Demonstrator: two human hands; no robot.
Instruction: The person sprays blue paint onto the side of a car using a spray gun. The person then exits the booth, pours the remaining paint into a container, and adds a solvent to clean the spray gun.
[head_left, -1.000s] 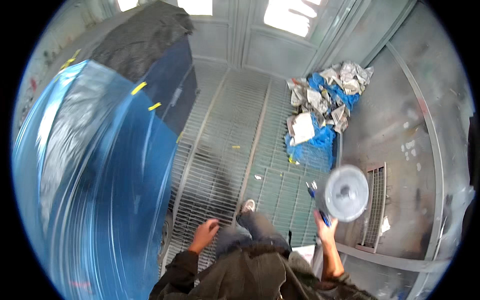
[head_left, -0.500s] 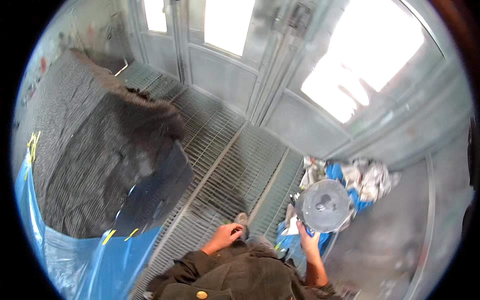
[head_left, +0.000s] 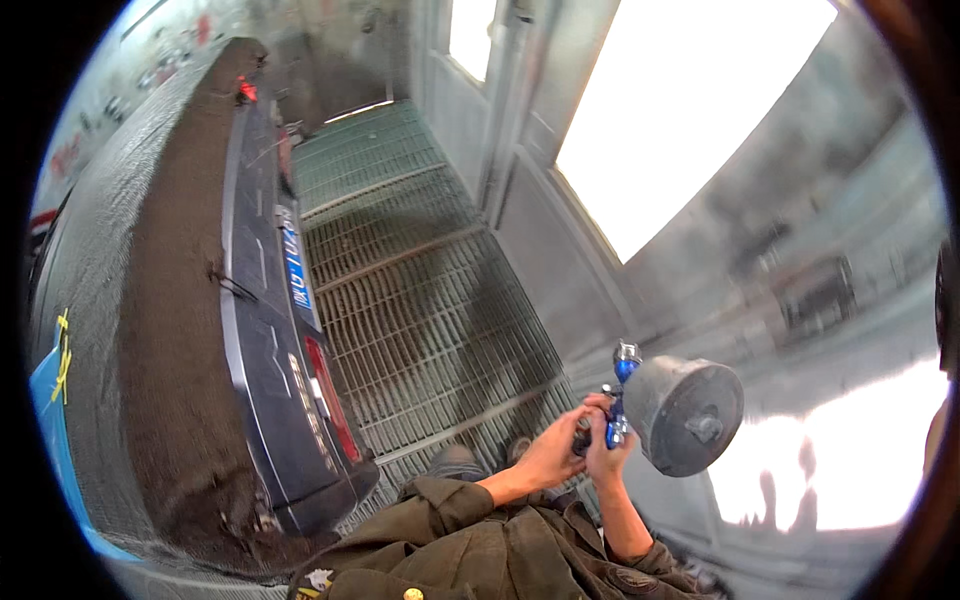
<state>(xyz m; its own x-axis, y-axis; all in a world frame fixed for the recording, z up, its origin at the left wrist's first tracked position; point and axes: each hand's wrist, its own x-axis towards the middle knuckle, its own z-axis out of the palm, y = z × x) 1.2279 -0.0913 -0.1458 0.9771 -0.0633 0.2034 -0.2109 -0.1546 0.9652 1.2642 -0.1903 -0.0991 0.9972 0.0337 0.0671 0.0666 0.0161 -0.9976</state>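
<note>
A spray gun (head_left: 618, 400) with a blue metal body and a large round grey cup (head_left: 690, 415) is in front of me, right of the middle. The cup is tilted so that its lid faces me. My right hand (head_left: 607, 462) is wrapped round the gun's handle, which its fingers mostly hide. My left hand (head_left: 552, 450) meets it from the left, fingers closed at the back of the gun by the handle. Which part of the gun those fingertips grip is hidden.
Along the left stands a dark car (head_left: 270, 370), its rear showing, mostly draped in a dark cover (head_left: 165, 330). Blue plastic film (head_left: 55, 430) with yellow tape hangs beside it. Metal floor grating (head_left: 410, 310) runs between the car and grey wall panels (head_left: 550, 225) with bright windows.
My view has swung, bringing the car's rear into sight and leaving the pile of rags out of it. My left hand has come across to the spray gun, whose cup is turned differently.
</note>
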